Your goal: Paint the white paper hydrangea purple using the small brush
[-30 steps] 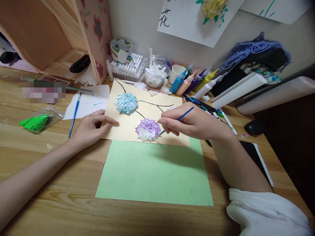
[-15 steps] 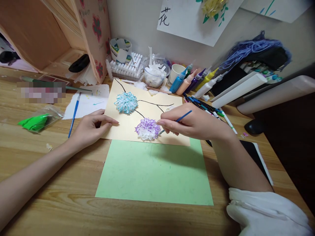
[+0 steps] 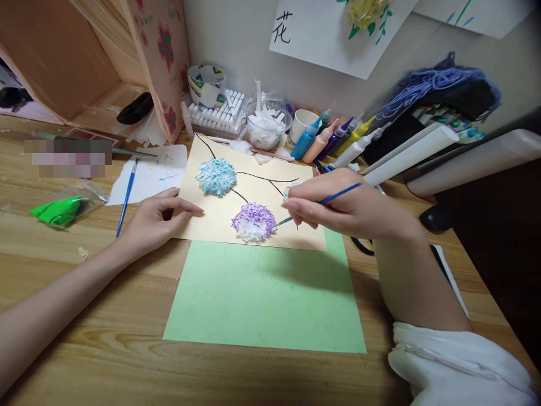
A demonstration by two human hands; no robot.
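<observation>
My right hand (image 3: 333,206) is closed around a thin blue paintbrush (image 3: 343,193), its tip at the right edge of a purple and white paper flower (image 3: 253,221). Purple colours the flower's upper part; the lower part is white. A blue and white paper flower (image 3: 216,176) sits up and to the left on the same cream sheet (image 3: 262,194), among drawn black stems. My left hand (image 3: 163,220) rests open at the sheet's left edge, fingertips on the paper. Under the cream sheet lies a green sheet (image 3: 262,299).
Paint bottles (image 3: 306,140), a tub of white paper scraps (image 3: 266,127) and a box of markers (image 3: 220,115) line the wall. At left are another paintbrush (image 3: 127,197), a paint-marked paper (image 3: 171,169) and a bagged green lump (image 3: 59,211). A black mouse (image 3: 436,217) lies at right.
My right hand has shifted right, and the brush now slants lower, its tip a little further to the right at the purple flower's edge. My left hand stays put.
</observation>
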